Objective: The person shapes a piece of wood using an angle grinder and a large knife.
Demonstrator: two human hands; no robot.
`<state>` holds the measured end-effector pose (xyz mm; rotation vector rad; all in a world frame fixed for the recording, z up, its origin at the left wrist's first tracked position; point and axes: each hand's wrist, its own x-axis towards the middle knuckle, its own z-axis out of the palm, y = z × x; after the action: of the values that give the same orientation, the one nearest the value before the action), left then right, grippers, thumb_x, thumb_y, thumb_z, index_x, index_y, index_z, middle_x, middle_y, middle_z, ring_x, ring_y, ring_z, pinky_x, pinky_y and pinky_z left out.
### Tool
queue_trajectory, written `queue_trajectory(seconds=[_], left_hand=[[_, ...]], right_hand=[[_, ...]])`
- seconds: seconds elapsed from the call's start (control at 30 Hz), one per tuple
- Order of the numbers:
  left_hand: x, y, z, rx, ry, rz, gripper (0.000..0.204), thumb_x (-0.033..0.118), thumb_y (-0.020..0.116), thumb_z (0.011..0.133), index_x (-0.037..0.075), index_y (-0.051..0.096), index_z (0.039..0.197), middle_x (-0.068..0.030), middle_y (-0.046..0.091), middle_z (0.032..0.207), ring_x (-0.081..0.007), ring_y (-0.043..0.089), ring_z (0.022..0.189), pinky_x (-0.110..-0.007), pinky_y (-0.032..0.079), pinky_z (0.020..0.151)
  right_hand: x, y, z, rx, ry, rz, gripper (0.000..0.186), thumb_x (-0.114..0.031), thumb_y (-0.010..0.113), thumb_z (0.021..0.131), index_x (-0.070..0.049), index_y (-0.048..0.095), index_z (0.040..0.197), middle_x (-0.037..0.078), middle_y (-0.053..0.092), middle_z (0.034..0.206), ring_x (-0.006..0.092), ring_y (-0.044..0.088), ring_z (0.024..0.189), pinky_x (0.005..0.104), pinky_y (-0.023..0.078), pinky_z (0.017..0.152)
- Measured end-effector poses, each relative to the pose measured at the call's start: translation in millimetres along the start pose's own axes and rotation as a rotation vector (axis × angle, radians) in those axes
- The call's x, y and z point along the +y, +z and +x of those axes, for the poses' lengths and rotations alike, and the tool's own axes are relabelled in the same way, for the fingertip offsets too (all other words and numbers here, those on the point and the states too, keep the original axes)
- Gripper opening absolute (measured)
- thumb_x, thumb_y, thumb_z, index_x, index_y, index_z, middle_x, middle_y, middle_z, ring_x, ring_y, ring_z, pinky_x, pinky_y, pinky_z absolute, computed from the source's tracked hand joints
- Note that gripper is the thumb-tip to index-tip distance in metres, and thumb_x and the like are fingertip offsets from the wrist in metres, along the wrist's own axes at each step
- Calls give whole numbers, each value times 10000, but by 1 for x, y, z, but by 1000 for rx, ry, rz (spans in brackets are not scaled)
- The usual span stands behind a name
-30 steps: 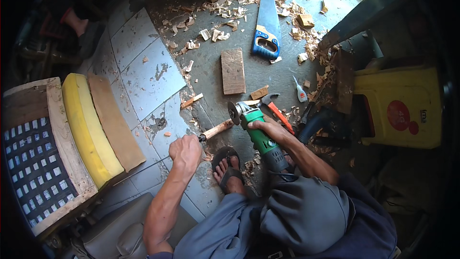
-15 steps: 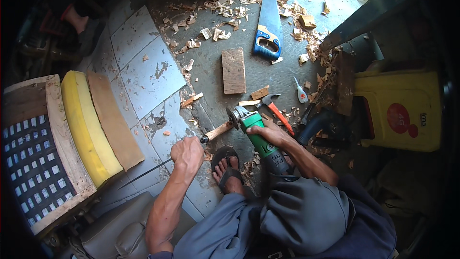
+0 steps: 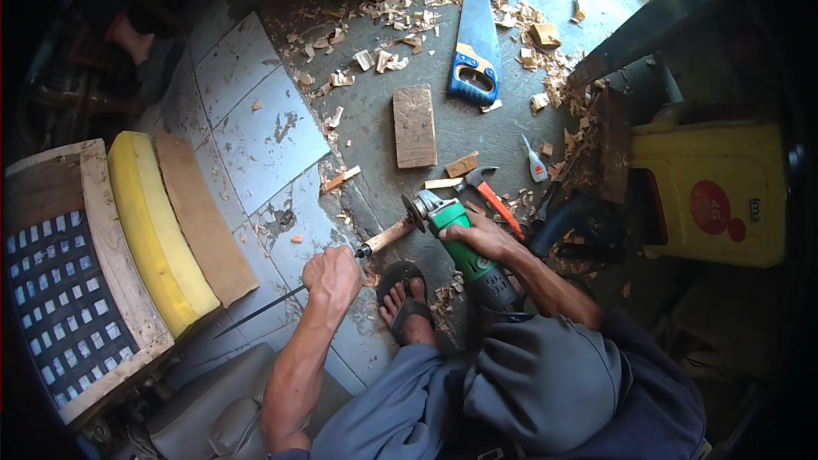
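Gripping a long metal file (image 3: 294,294) in a closed fist, the left hand (image 3: 332,274) holds it with the wooden handle (image 3: 390,236) pointing at the grinder's disc (image 3: 417,211). The right hand (image 3: 481,238) wraps its fingers around the green angle grinder (image 3: 456,238), low over the concrete floor (image 3: 375,132). A sandalled foot (image 3: 407,294) lies just below the handle. Open floor stretches ahead toward a wooden block (image 3: 414,125); a hammer (image 3: 487,192) lies close on the right. The file's dark blade tapers leftward toward the yellow cushion (image 3: 153,230).
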<state>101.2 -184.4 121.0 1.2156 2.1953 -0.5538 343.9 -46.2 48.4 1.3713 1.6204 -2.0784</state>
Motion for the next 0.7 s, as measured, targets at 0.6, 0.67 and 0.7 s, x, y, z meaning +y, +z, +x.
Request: queue_trajectory(seconds=[0.6, 0.67, 0.7], left_hand=[[-11, 10, 1, -14, 12, -42, 193, 82, 576, 817, -22, 723, 886, -278, 714, 914, -432, 713, 892, -495, 572, 799], [-12, 12, 1, -18, -3, -57, 186, 82, 577, 813, -22, 718, 872, -280, 711, 902, -437, 710, 886, -501, 569, 796], [-13, 13, 1, -20, -10, -64, 182, 82, 578, 812, -23, 716, 865, -281, 710, 895, -440, 708, 883, -504, 568, 794]], right_hand=[[2, -3, 0, 16, -5, 45, 671, -505, 675, 814, -15, 586, 1263, 154, 679, 1047, 240, 653, 938, 363, 499, 832], [4, -2, -2, 10, -10, 53, 674, -505, 673, 815, -16, 585, 1270, 153, 679, 1051, 240, 652, 940, 362, 498, 832], [5, -2, -1, 3, -12, 30, 675, -505, 672, 816, -17, 584, 1273, 152, 678, 1053, 239, 651, 941, 361, 497, 831]])
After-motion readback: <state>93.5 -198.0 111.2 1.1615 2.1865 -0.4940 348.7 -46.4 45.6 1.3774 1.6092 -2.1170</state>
